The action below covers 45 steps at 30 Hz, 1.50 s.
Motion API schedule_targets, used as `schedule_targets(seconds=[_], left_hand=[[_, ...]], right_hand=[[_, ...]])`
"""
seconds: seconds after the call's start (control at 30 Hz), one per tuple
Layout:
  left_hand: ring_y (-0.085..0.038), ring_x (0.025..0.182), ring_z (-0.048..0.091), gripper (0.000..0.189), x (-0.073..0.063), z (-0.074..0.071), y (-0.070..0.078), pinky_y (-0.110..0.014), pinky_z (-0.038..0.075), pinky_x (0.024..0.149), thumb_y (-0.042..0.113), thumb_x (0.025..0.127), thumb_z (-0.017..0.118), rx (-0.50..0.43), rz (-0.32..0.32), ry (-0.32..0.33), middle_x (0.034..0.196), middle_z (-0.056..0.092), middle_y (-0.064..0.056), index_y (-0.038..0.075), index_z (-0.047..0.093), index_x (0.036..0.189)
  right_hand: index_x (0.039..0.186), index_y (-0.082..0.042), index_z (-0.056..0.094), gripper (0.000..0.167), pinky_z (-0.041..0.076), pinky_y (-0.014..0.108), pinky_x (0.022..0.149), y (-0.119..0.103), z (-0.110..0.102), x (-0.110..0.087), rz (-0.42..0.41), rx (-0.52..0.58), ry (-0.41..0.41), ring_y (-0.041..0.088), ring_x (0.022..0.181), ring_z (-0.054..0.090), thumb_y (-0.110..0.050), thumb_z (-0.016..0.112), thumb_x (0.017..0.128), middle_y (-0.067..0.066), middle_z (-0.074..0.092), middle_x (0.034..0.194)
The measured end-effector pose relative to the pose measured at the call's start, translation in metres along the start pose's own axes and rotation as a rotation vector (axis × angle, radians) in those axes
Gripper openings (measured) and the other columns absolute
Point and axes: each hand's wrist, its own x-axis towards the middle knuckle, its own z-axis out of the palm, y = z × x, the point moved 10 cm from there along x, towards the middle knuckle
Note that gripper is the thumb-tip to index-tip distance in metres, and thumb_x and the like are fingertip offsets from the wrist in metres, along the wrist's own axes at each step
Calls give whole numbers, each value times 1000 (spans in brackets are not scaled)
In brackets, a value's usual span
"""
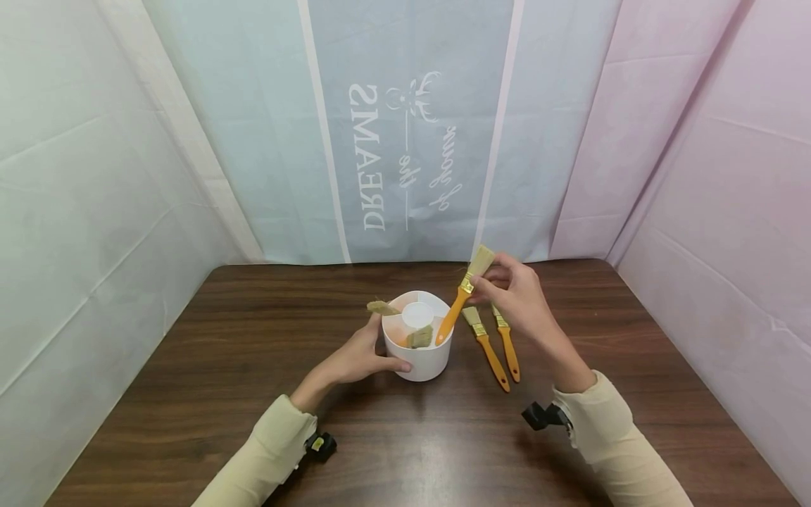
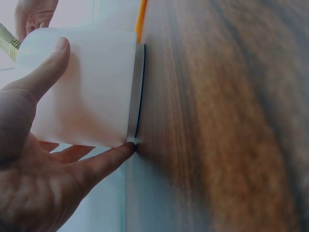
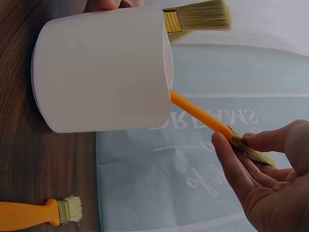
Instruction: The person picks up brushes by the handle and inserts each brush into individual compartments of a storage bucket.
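Observation:
A white round container [image 1: 427,366] with an inner divider stands upright on the table. My left hand [image 1: 357,358] holds it from the left, thumb on the near wall and fingers round the far side. Two paintbrushes stand in it bristles up: one with bristles [image 1: 419,336] at the near side, another [image 1: 382,308] leaning out to the left. My right hand [image 1: 522,296] pinches a third paintbrush [image 1: 455,310] near its metal band, bristles up. Its orange handle [image 3: 200,113] slants down into the container's right side; the handle tip is hidden in the right wrist view.
Two more paintbrushes, a nearer one [image 1: 493,362] and one beside it [image 1: 509,352], lie on the dark wooden table [image 1: 253,338] right of the container, under my right hand. A printed cloth [image 1: 412,141] hangs behind the table's far edge, with pale cloth walls at both sides.

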Motion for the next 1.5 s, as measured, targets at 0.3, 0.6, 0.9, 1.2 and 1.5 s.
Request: schedule_targets(seconds=[0.3, 0.6, 0.9, 1.2, 1.5], left_hand=[[-23, 149, 41, 112, 0, 1, 1, -48, 34, 123, 29, 79, 92, -14, 15, -5, 162, 39, -9, 14, 18, 161], [-23, 150, 39, 111, 0, 1, -1, -49, 33, 124, 30, 80, 92, -16, 5, -9, 163, 37, -9, 15, 17, 161], [-23, 150, 40, 111, 1, 1, -3, -50, 33, 124, 30, 80, 92, -17, -1, -7, 163, 38, -9, 15, 18, 161], [-23, 150, 40, 110, 1, 1, -4, -50, 33, 124, 32, 79, 92, -8, -6, -6, 163, 38, -10, 14, 19, 160], [-25, 151, 39, 111, 1, 1, -3, -52, 33, 124, 32, 80, 91, 1, -8, -2, 163, 36, -11, 14, 18, 161]], right_hand=[[119, 2, 60, 25, 65, 36, 72, -1, 3, -1, -11, -15, -18, 17, 75, 78, -12, 68, 100, 26, 75, 102], [118, 2, 60, 24, 64, 34, 71, -1, 5, 0, -7, -17, -26, 17, 76, 78, -12, 68, 100, 26, 75, 102], [118, 1, 61, 24, 64, 33, 71, -1, 4, -1, -4, -37, -23, 15, 76, 78, -12, 68, 100, 24, 75, 102], [120, 0, 61, 25, 64, 31, 71, -2, 3, -2, -5, -71, -17, 22, 79, 79, -12, 69, 99, 22, 76, 103], [120, -1, 60, 25, 64, 30, 69, -2, 4, -1, -13, -83, -14, 33, 83, 78, -11, 70, 99, 21, 76, 101]])
